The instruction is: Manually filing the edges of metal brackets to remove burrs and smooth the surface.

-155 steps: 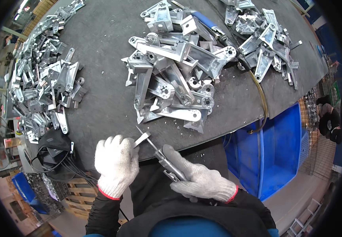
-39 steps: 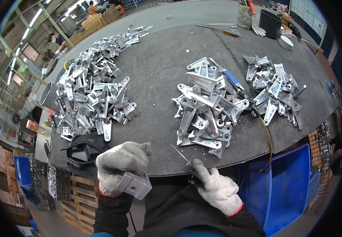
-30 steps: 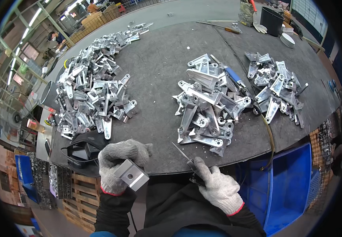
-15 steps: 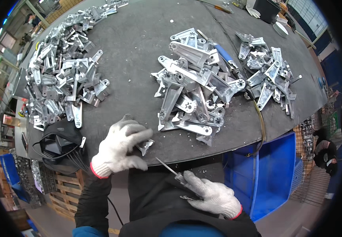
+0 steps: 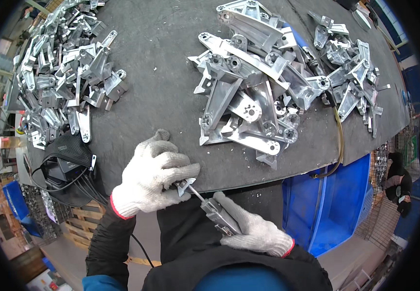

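Observation:
Near the table's front edge, my left hand (image 5: 153, 178) in a white knit glove with a red cuff is closed on a small silvery metal bracket (image 5: 185, 185). Most of the bracket is hidden by the glove; one end shows between thumb and fingers. My gloved right hand (image 5: 258, 234) grips a grey hand tool (image 5: 221, 217) with a thin metal rod, perhaps a file; its exact kind is unclear. The rod's tip meets the bracket's visible end. Beyond my hands lies a heap of silvery metal brackets (image 5: 219, 101), with rounded, holed ends.
More metal brackets lie heaped at the left (image 5: 76, 80) and the right (image 5: 350, 72). A blue-handled tool (image 5: 297, 36) rests between the heaps, its yellowish hose (image 5: 340, 140) hanging over the edge. A black mesh bag (image 5: 69, 157) sits at left, a blue bin (image 5: 338, 203) at lower right.
My left fingers have closed around the bracket, which was at the table edge. My right hand has brought the tool's rod up to it. The view has shifted nearer the table's front.

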`<state>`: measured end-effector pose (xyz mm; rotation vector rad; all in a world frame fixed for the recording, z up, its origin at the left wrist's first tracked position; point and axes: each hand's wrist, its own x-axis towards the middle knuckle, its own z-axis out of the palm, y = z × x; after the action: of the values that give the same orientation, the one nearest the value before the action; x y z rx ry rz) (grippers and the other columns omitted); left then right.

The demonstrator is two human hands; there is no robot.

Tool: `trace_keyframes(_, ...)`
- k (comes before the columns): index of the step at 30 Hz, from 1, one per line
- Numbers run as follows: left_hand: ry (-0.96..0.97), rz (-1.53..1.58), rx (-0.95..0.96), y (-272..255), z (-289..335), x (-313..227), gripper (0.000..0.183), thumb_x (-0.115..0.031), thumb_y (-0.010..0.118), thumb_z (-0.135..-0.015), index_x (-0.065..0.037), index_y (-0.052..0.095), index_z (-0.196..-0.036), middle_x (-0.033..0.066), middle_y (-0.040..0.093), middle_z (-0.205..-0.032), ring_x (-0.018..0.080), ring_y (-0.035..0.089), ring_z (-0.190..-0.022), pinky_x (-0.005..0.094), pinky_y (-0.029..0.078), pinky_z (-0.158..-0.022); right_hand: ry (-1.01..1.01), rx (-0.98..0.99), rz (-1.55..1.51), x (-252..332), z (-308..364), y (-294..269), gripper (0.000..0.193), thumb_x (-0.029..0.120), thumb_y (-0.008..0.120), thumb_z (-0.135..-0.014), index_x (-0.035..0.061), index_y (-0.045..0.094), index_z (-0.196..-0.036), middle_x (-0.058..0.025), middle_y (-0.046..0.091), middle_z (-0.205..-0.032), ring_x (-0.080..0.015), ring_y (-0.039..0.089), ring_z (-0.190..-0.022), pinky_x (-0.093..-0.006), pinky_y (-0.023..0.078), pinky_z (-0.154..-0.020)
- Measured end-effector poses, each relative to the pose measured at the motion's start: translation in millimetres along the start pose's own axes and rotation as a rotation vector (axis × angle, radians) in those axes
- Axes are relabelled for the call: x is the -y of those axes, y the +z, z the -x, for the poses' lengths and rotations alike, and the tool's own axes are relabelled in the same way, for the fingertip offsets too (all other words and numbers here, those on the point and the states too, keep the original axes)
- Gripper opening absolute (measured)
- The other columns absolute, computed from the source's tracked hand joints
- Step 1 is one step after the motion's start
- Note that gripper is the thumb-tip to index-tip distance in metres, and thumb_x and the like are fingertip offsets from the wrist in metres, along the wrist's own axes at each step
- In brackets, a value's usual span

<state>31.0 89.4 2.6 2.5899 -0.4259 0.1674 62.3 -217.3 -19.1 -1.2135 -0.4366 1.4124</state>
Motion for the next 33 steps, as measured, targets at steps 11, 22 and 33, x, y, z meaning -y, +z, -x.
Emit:
trace_keyframes(11, -0.018, -0.002, 0.02, -1, 1, -3, 0.058, -0.026, 0.089, -0.057, -0.023, 0.081, -0.114, -0.0045, 0.07, -0.107, 0.025, 0.065, -0.111, 0.0527, 0.047, -0.11, 0.138, -0.079, 0.873, 58, 6, 8, 0.067, 0.024, 0.054, -0.104, 0.0392, 0.034, -0.165, -0.0214, 0.067, -0.09, -0.0426, 0.073, -0.069, -0.0546, 0.059, -0.058)
trace_keyframes(22, -0.013, -0.037, 0.073, -17, -11, -12, 0.061, -0.013, 0.095, -0.052, -0.014, 0.075, -0.11, 0.0028, 0.072, -0.109, 0.0274, 0.068, -0.108, 0.0454, 0.05, -0.102, 0.239, -0.123, 0.973, 62, 37, 1, 0.071, 0.034, 0.073, -0.096, 0.0273, 0.043, -0.16, -0.0147, 0.074, -0.117, -0.0358, 0.076, -0.095, -0.0466, 0.063, -0.077)
trace_keyframes(33, -0.473, 0.821, -0.734, 14, 38, -3, 0.067, 0.001, 0.083, -0.076, -0.004, 0.063, -0.14, 0.0121, 0.064, -0.122, 0.0236, 0.068, -0.105, 0.0427, 0.058, -0.092, 0.285, -0.412, 0.806, 21, 60, 10, 0.09, 0.035, 0.078, -0.09, 0.0198, 0.032, -0.166, -0.0199, 0.073, -0.12, -0.0422, 0.074, -0.099, -0.0492, 0.061, -0.083)
